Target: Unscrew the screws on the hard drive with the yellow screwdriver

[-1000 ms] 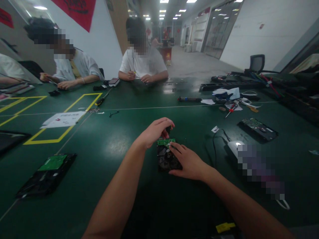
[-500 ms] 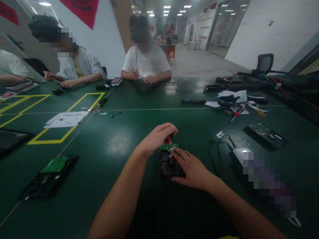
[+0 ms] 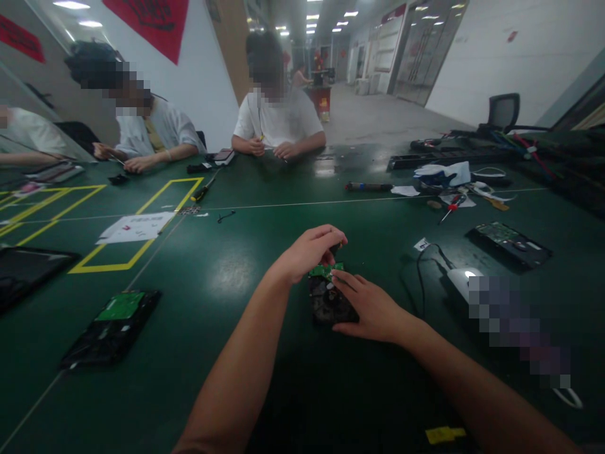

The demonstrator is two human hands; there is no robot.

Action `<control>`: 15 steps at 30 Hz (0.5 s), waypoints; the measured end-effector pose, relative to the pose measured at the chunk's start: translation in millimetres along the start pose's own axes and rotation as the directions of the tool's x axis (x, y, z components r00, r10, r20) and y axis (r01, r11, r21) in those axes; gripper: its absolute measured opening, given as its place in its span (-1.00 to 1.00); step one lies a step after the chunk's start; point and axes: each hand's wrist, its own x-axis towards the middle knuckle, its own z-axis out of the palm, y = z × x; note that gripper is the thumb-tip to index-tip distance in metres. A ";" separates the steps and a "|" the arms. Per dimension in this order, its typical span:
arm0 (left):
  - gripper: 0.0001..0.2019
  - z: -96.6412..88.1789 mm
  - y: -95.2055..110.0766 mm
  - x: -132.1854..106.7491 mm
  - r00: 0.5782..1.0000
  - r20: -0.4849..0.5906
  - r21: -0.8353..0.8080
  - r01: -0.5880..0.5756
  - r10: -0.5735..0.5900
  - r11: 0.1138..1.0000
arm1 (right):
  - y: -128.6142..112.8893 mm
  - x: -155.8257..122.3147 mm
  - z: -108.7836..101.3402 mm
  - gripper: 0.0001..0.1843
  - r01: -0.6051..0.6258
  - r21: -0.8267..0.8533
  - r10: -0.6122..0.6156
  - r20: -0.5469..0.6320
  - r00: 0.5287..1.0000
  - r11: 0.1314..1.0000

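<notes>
We are gripping a dark tool [image 3: 336, 248] in our left hand [image 3: 312, 252], above the green board [image 3: 320, 271]. Our right hand [image 3: 371, 307] is holding the black drive [image 3: 324, 307] by its side. The drive is lying flat on the tabletop [image 3: 227, 340] in front of us.

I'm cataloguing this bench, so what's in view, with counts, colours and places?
Drives: three, black with green, centre, left and right
Table: one, green, foreground
Paper sheet: one, white, left
Tape outlines: uncounted, yellow, left
Screwdrivers: two, yellow and red, far side
Gloves: count unclear, white and blue, far right
Pixelated item: one, pale-ended, right
Flat panel: one, black, left edge
Cables and clutter: uncounted, mixed, far right
Banners: two, red, upper left
Mesh chair: one, dark, back right
People: four, mostly white tops, background
Left hand: one, bare, around a dark handle
Right hand: one, bare, on the centre drive
</notes>
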 end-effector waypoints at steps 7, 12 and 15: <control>-0.81 1.0 2.0 -0.7 1.000 -0.014 0.016 0.024 -0.024 1.000 | 3.1 -0.4 3.1 0.03 0.038 -0.006 -0.038 -0.035 0.999 0.999; -0.82 -1.2 -0.6 0.3 1.000 -0.008 -0.009 0.021 -0.021 1.000 | 3.1 -1.3 2.5 0.03 0.040 -0.018 -0.041 -0.052 0.998 0.999; -0.81 -2.7 -2.4 0.4 1.000 -0.006 -0.012 0.009 -0.009 1.000 | 2.5 -1.6 2.7 0.03 0.043 -0.025 -0.044 -0.050 0.998 0.999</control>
